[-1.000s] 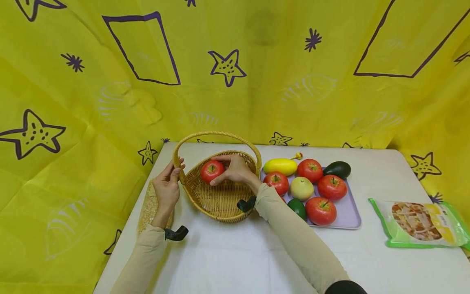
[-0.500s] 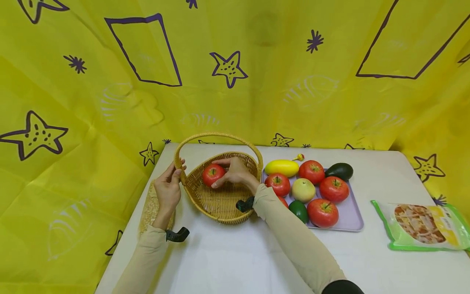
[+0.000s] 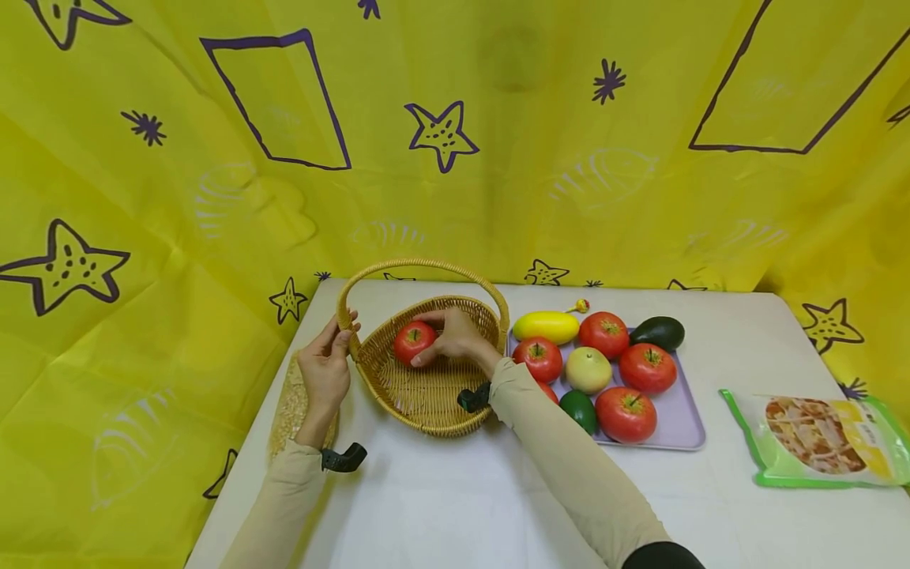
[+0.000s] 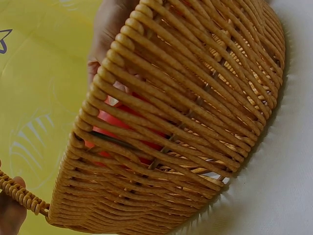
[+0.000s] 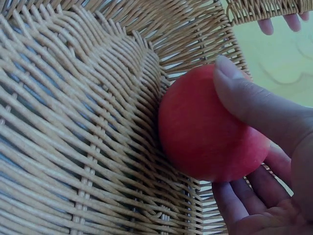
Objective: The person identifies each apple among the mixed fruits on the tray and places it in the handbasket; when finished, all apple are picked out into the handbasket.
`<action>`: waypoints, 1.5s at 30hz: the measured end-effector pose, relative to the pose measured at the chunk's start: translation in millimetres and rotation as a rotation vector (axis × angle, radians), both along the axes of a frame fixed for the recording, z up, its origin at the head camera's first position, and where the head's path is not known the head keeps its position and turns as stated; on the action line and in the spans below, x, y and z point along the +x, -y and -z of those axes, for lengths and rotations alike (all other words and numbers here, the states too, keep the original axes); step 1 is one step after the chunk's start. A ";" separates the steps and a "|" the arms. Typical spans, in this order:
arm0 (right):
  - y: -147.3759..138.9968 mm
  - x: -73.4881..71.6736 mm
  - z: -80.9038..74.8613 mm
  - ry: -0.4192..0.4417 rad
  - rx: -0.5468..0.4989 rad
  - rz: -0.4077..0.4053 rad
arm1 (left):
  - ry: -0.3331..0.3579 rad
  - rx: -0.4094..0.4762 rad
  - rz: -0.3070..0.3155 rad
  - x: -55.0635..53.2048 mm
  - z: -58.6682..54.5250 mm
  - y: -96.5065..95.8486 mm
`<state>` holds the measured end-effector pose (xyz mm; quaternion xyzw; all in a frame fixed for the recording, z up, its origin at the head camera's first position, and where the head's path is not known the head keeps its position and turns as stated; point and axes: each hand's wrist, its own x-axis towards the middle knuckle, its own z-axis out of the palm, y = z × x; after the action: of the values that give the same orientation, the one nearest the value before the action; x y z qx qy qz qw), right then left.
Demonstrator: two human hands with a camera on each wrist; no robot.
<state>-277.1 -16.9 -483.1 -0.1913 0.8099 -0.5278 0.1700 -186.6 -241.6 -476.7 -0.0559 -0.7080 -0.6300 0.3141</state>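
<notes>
A red apple (image 3: 413, 343) is inside the wicker basket (image 3: 434, 427), towards its left end. My right hand (image 3: 458, 336) grips that apple, thumb on the near side and fingers on the far side. In the right wrist view the apple (image 5: 205, 127) lies against the woven wall, with the thumb across its top. My left hand (image 3: 325, 367) holds the left end of the basket's arched handle (image 3: 419, 263) between thumb and fingers. Through the weave in the left wrist view, patches of the red apple (image 4: 117, 125) show.
Right of the basket, a lilac tray (image 3: 682, 423) bears several red apples, a pale round fruit (image 3: 587, 369), a yellow fruit (image 3: 546, 326) and dark green avocados (image 3: 657, 333). A green-edged food bag (image 3: 817, 435) lies far right. Beside my left forearm is a bag of grains (image 3: 287, 407).
My right hand has lowered the apple slightly further into the basket, a little to the right. The left hand keeps its hold on the handle. The head view has shifted slightly.
</notes>
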 end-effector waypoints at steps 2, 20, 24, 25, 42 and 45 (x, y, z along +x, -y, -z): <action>0.5 -0.2 0.2 -0.012 0.016 0.000 | 0.007 0.005 0.002 0.5 -0.3 -0.6; 4.4 2.2 -12.2 -0.083 0.194 -0.063 | -0.013 -0.009 -0.019 -0.7 1.0 0.2; -2.6 6.0 -22.5 -0.080 0.157 -0.063 | -0.010 -0.017 -0.018 -0.8 0.6 0.2; -5.2 7.3 -25.3 -0.083 0.150 -0.062 | -0.009 -0.016 -0.017 -0.9 0.5 -0.1; -87.0 68.7 -64.6 -0.184 -0.022 -0.249 | 0.027 0.020 -0.013 2.3 -0.7 -2.6; -107.6 79.1 -65.5 -0.180 -0.074 -0.229 | 0.027 0.025 -0.012 2.5 -0.8 -3.0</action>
<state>-198.0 90.8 -417.6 -0.3349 0.7747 -0.5153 0.1487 -184.1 -238.6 -475.9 -0.0392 -0.7046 -0.6376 0.3090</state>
